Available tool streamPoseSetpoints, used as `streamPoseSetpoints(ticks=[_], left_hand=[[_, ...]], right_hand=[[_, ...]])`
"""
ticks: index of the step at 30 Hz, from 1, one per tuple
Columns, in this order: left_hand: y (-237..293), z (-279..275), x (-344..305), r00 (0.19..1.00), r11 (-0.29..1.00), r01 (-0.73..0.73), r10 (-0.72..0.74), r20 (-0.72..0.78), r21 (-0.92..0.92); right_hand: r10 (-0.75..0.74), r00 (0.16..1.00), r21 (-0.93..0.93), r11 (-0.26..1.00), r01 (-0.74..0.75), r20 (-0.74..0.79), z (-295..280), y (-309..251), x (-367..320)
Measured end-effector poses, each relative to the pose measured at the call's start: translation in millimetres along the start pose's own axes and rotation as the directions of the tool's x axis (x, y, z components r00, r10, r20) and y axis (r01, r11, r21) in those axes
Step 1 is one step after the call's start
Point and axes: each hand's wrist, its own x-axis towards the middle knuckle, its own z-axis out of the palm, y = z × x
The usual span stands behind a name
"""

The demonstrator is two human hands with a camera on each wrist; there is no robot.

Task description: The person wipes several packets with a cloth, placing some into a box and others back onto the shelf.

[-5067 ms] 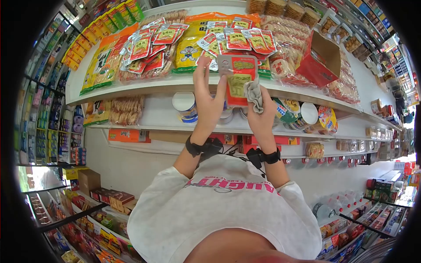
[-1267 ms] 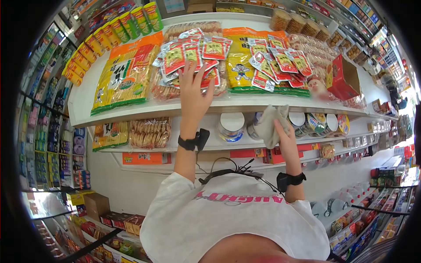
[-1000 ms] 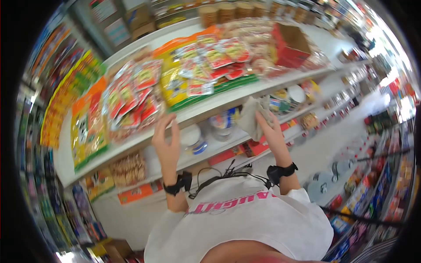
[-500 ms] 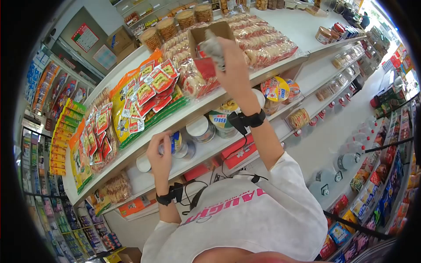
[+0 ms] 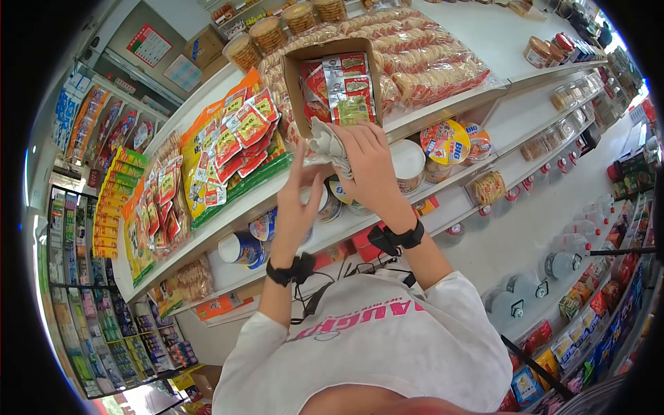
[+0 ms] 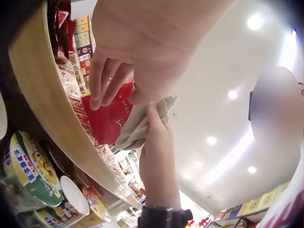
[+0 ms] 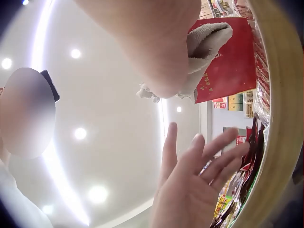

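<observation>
In the head view a red box [image 5: 294,90] with its opening toward the camera stands at the shelf edge, red and silver packets [image 5: 349,86] inside. My right hand [image 5: 370,166] grips a crumpled grey cloth [image 5: 327,144] just below the box. Left of it, my left hand [image 5: 297,200] is raised before the shelf edge with nothing in it. The right wrist view shows the left hand [image 7: 190,190] with spread fingers, and the cloth [image 7: 209,45] against the red box [image 7: 232,61]. In the left wrist view the cloth [image 6: 135,126] overlaps the box's red side [image 6: 107,121].
Loose red packets [image 5: 242,135] lie on a yellow bag [image 5: 200,180] to the left, with more packets [image 5: 164,197] farther left. Bagged crackers [image 5: 429,69] fill the shelf to the right. Tubs [image 5: 408,166] stand on the shelf below, and round jars [image 5: 266,34] line the back.
My right hand and the cloth have come down from over the box to below it. The box's opening now faces the camera more. My left hand has moved up and right, toward the box.
</observation>
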Motion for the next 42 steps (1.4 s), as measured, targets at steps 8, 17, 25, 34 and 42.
streamPoseSetpoints(ticks=[8,17,25,34,42], left_hand=[[-30.7,20.9,11.8,0.999,1.000,-0.023,0.023,0.032,0.002],[-38.4,28.8,6.3,0.997,0.996,-0.070,0.071,-0.017,0.050],[-48.4,28.3,14.7,0.988,0.987,-0.154,0.155,-0.021,0.048],[-22.8,13.3,27.1,0.955,0.949,-0.295,0.291,-0.051,-0.113],[-38.2,-40.3,9.9,0.955,0.705,-0.294,0.241,-0.173,-0.645]], right_hand=[[0.204,0.975,0.046,0.977,-0.208,0.088,-0.1,-14.0,-9.6],[0.030,0.999,-0.257,0.966,-0.020,0.033,22.3,21.1,56.4],[0.090,0.978,-0.485,0.874,0.013,0.188,13.9,11.0,64.2],[-0.144,0.926,-0.255,0.965,0.054,-0.349,-22.4,-7.5,65.3],[0.324,0.914,0.382,0.898,-0.216,-0.245,-48.6,-65.7,16.2]])
